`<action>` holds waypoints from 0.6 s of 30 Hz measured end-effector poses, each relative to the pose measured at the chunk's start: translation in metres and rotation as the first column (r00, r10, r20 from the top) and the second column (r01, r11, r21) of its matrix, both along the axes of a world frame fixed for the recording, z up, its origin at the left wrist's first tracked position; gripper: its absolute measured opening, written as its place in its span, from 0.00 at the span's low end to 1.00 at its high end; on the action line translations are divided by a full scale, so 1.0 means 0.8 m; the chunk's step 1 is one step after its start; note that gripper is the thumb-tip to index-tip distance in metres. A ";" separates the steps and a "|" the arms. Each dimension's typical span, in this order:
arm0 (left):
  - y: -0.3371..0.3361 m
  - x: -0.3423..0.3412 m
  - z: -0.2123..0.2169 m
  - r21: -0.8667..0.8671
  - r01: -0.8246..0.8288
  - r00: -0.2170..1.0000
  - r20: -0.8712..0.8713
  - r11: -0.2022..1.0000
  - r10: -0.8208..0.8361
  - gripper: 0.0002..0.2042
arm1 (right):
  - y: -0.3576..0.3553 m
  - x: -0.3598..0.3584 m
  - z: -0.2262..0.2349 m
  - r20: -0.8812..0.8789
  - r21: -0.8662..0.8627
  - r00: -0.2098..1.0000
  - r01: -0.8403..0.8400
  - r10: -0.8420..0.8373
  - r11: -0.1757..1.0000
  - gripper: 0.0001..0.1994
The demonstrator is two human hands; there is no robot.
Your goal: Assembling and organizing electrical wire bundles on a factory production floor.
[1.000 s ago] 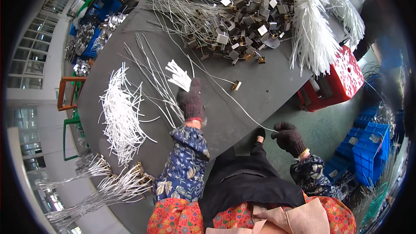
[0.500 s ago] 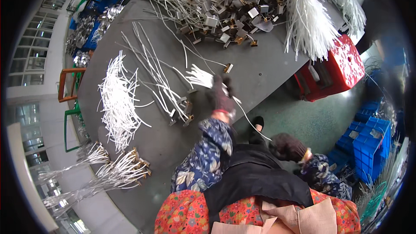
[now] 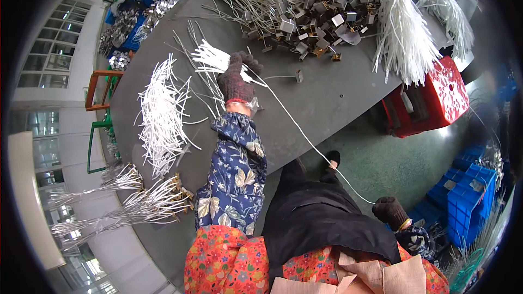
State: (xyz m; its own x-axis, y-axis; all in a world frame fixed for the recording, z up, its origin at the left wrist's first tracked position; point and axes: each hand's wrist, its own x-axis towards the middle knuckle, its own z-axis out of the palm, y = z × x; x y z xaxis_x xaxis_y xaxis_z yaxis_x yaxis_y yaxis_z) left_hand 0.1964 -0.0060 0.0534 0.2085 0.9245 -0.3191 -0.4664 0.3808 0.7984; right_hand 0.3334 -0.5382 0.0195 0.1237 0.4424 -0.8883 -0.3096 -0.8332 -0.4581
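Observation:
My left hand (image 3: 238,80), in a dark knitted glove, is closed around a bunch of short white tubes (image 3: 210,57) over the grey table (image 3: 289,125). A long, thin white wire (image 3: 298,126) runs slackly from it, past the table's edge, to my right hand (image 3: 389,211). My right hand, also gloved, is closed on the wire's lower end, low at the right. Beneath and beside my left hand lie several wires (image 3: 210,87), partly covered by it. A small metal-ended piece (image 3: 299,76) rests just right of it. A heap of white tubes (image 3: 162,117) lies to its left.
A pile of metal box-shaped parts with wires (image 3: 316,22) covers the far table. White strand bundles (image 3: 406,32) hang at far right above a red stool (image 3: 427,98). Blue crates (image 3: 469,201) stand at right. Wire bundles (image 3: 152,207) overhang the left edge.
My left hand has moved left and away from me with the white tubes. My right hand has moved right and lower, and a longer stretch of wire shows between them.

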 end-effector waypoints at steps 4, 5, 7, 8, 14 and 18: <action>0.008 -0.001 0.028 -0.050 -0.034 0.997 0.061 0.998 0.037 0.10 | 0.000 0.005 -0.002 -0.001 -0.009 0.998 0.055 -0.055 0.998 0.09; 0.008 -0.001 0.032 -0.048 -0.033 0.997 0.062 0.998 0.036 0.10 | 0.002 0.004 -0.001 0.000 -0.006 0.998 0.056 -0.056 0.998 0.09; 0.008 -0.001 0.040 -0.010 -0.043 0.997 0.064 0.999 0.044 0.09 | 0.005 0.003 0.003 -0.005 -0.029 0.997 0.080 -0.080 0.996 0.09; 0.012 -0.005 0.040 -0.007 -0.046 0.997 0.064 0.999 0.046 0.09 | 0.007 0.002 0.003 -0.005 -0.027 0.997 0.077 -0.077 0.997 0.09; 0.011 -0.003 0.043 0.067 -0.058 0.995 -0.073 0.996 0.063 0.08 | 0.003 -0.002 -0.001 0.021 -0.023 0.996 0.090 -0.089 0.996 0.09; -0.048 -0.007 0.039 0.121 0.366 0.925 -0.159 0.923 -0.346 0.10 | -0.001 -0.003 -0.035 0.135 0.243 0.991 -0.041 0.008 0.969 0.09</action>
State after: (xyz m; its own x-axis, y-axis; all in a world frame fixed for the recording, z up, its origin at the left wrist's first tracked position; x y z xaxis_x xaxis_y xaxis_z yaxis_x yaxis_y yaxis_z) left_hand 0.1908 -0.0446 0.0847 0.4978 0.8351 -0.2340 -0.2082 0.3770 0.9025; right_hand 0.3313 -0.5389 -0.0083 0.2190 0.6486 -0.7289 -0.2134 -0.6971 -0.6845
